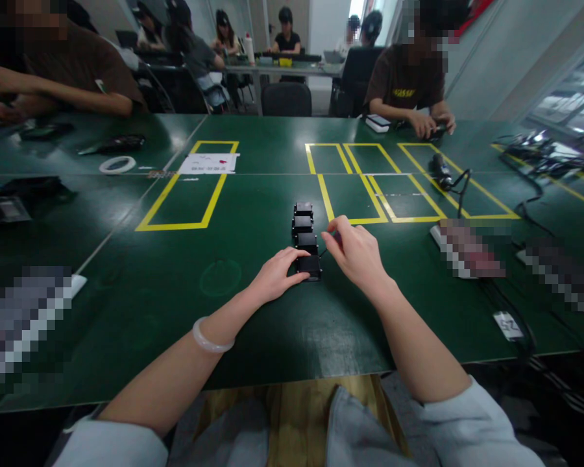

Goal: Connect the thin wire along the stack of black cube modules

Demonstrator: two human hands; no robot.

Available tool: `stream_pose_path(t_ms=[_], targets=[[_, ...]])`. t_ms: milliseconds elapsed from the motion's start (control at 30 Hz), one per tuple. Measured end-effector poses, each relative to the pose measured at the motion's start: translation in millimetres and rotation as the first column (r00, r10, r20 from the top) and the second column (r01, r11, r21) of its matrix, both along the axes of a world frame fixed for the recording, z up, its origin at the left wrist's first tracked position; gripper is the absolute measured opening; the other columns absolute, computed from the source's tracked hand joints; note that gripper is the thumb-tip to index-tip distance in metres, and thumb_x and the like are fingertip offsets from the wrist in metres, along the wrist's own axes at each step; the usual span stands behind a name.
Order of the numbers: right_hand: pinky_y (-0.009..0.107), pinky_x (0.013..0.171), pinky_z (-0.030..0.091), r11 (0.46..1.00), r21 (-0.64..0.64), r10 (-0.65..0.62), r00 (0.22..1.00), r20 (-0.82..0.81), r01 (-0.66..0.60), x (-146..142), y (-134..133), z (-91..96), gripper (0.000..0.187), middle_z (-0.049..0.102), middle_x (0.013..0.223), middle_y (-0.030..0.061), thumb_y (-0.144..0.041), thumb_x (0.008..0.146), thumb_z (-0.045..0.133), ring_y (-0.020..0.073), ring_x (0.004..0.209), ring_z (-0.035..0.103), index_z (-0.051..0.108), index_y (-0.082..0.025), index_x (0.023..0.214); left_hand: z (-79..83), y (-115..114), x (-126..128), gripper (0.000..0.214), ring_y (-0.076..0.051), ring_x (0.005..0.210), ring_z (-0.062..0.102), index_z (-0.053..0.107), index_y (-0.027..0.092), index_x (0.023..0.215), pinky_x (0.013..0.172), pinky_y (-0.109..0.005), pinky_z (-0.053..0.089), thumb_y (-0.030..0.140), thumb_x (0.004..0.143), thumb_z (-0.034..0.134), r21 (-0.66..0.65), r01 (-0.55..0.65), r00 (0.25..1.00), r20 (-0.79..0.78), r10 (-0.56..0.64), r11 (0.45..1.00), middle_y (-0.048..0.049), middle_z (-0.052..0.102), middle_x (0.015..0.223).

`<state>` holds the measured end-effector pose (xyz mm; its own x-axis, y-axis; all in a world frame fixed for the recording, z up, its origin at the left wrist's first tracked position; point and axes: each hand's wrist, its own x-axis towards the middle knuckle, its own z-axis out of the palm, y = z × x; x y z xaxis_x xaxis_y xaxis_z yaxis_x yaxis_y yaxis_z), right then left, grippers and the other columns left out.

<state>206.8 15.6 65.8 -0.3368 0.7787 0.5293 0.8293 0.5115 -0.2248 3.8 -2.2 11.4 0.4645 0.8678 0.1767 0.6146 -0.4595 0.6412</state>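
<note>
Several small black boxes (304,227) lie in a straight row on the green table (175,285), running away from me. My left hand (276,275) rests against the nearest black box (310,265), its fingers curled on the box's left side. My right hand (354,251) hovers just right of the row, fingertips pinched together near the second box; what they hold, if anything, is too small to name. A pale bangle (209,337) sits on my left wrist.
Yellow tape rectangles (185,188) mark the table beyond the boxes. A tape roll (117,165) and a white paper (208,163) lie at the far left, a black tool with a cable (442,172) at the right. Other people sit across the table.
</note>
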Motion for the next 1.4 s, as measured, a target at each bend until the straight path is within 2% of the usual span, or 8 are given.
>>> stream_pose_path(t_ms=[100,267,433,667,867,1067,1267,1400], targets=[[0.027,0.064,0.033,1.0,0.006,0.01,1.0,0.004,-0.01,0.2,-0.4,1.2,0.023,0.061,0.069,0.0014,-0.037,0.094,0.038,0.013,0.058,0.049,0.053,-0.02,0.088,0.8,-0.2,0.0,0.035,-0.025,0.112,0.054,0.054,0.024,0.12,0.096,-0.039,0.043,0.034,0.086,0.058,0.001,-0.002,1.0,0.0,0.002,1.0,-0.0063,0.058,0.116],[0.027,0.063,0.032,1.0,-0.01,-0.006,0.999,0.035,0.006,-0.8,-1.4,2.7,0.017,0.06,0.066,0.001,-0.027,0.092,0.038,0.0138,0.057,0.048,0.053,-0.02,0.091,2.6,-0.7,0.0,0.035,-0.024,0.112,0.054,0.054,0.024,0.119,0.096,-0.038,0.043,0.033,0.086,0.058,-0.003,-0.005,1.0,0.007,0.005,1.0,-0.0059,0.058,0.117],[0.027,0.064,0.033,1.0,-0.004,0.017,1.0,-0.001,-0.017,-0.3,-1.1,1.8,0.023,0.063,0.071,0.0021,-0.037,0.095,0.037,0.0131,0.058,0.049,0.052,-0.02,0.088,2.6,-0.6,0.3,0.035,-0.025,0.112,0.054,0.055,0.025,0.119,0.097,-0.039,0.043,0.034,0.085,0.058,-0.008,-0.008,1.0,0.018,0.009,1.0,-0.0057,0.059,0.116],[0.027,0.064,0.033,1.0,-0.012,-0.017,0.999,0.029,0.017,-1.0,-1.3,2.8,0.016,0.059,0.066,0.0004,-0.027,0.091,0.039,0.0142,0.058,0.049,0.052,-0.019,0.095,1.2,-0.2,-0.2,0.036,-0.024,0.112,0.055,0.054,0.024,0.12,0.095,-0.038,0.044,0.033,0.085,0.059,0.008,-0.004,1.0,0.011,0.004,1.0,-0.0057,0.058,0.117],[0.027,0.065,0.033,1.0,-0.01,0.014,1.0,0.007,-0.014,-0.4,-1.5,2.4,0.022,0.062,0.07,0.0016,-0.037,0.094,0.038,0.0132,0.058,0.048,0.051,-0.02,0.088,1.2,-0.3,0.5,0.036,-0.025,0.111,0.055,0.054,0.024,0.12,0.095,-0.038,0.043,0.033,0.085,0.058,0.004,-0.004,1.0,0.005,0.004,1.0,-0.0059,0.059,0.115],[0.027,0.064,0.033,1.0,-0.019,0.007,1.0,0.013,-0.007,-1.5,-1.5,2.7,0.015,0.059,0.066,0.0004,-0.026,0.091,0.038,0.0134,0.057,0.047,0.052,-0.02,0.093,0.6,-0.3,0.0,0.036,-0.024,0.113,0.054,0.054,0.025,0.12,0.096,-0.039,0.043,0.033,0.086,0.059,0.001,-0.003,1.0,0.01,0.003,1.0,-0.0058,0.058,0.117],[0.027,0.065,0.033,0.999,-0.023,0.026,1.0,0.001,-0.026,-0.6,-1.3,2.1,0.021,0.062,0.072,0.0015,-0.036,0.094,0.038,0.0135,0.059,0.049,0.051,-0.02,0.09,1.2,-0.3,0.0,0.035,-0.024,0.112,0.055,0.054,0.024,0.12,0.096,-0.037,0.043,0.034,0.086,0.058,-0.001,-0.001,1.0,0.009,0.001,1.0,-0.0059,0.059,0.116],[0.027,0.064,0.033,1.0,-0.027,0.013,1.0,0.021,-0.013,-0.5,-2.1,2.3,0.016,0.06,0.068,0.0008,-0.029,0.093,0.038,0.0142,0.059,0.049,0.051,-0.02,0.093,1.6,-0.5,0.0,0.035,-0.024,0.111,0.055,0.054,0.024,0.12,0.095,-0.037,0.043,0.033,0.086,0.059,0.005,0.0,1.0,0.01,0.0,1.0,-0.0053,0.059,0.116]])
